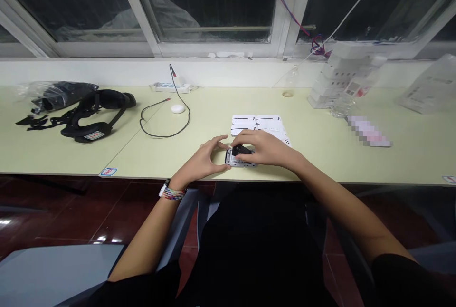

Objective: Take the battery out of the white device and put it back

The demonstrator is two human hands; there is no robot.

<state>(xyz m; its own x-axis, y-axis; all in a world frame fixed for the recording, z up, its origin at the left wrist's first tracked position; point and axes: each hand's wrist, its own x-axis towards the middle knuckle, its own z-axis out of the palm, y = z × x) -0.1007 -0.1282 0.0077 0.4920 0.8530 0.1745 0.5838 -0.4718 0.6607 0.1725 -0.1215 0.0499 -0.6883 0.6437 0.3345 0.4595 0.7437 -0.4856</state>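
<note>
Currently, my right hand [263, 148] pinches a small black block [241, 150] between thumb and fingers, above a flat, pale case [234, 161] with print on its top. The case lies near the front edge of the table [206, 107], before me. My left hand [206, 159] curves around the case's left end, thumb on the near side, fingers on the far side; I cannot tell whether it grips. Just beyond, white cards [258, 124] with black W marks lie flat. On the left sit 1 black headset [113, 99], 1 looped cable [156, 136] and 1 round white puck [177, 108]; far right, white boxes [331, 79] stand beside a clear bottle [342, 107].
</note>
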